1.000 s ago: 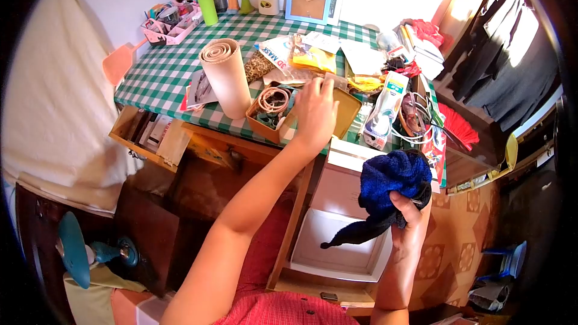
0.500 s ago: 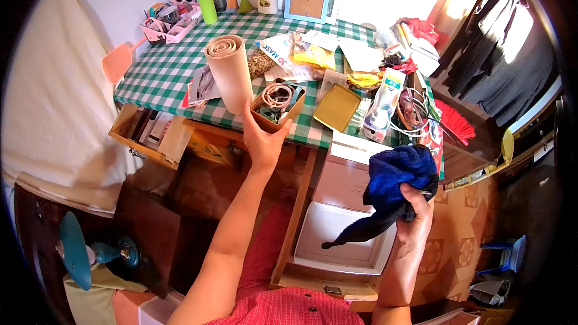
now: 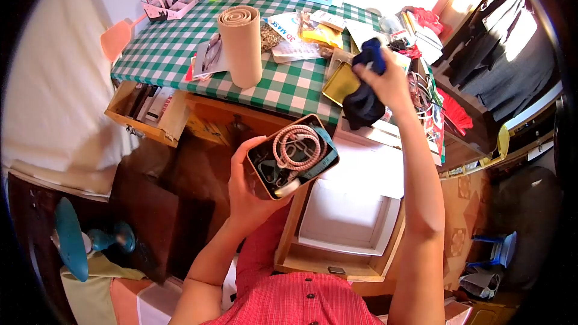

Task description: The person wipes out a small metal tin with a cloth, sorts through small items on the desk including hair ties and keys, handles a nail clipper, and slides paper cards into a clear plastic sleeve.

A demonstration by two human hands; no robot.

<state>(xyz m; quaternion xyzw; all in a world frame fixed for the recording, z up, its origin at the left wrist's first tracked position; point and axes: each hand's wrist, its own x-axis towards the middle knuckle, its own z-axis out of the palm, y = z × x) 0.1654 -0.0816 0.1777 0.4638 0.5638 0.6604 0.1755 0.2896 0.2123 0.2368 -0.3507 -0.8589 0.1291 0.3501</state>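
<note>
The left hand is spread around the left and near sides of an open box, holding it tilted in front of the near edge of the checked tablecloth. A coiled cable lies inside the box, right of the thumb. Farther right, the right hand grips a dark blue cloth, which hangs just beside the yellowish tray.
</note>
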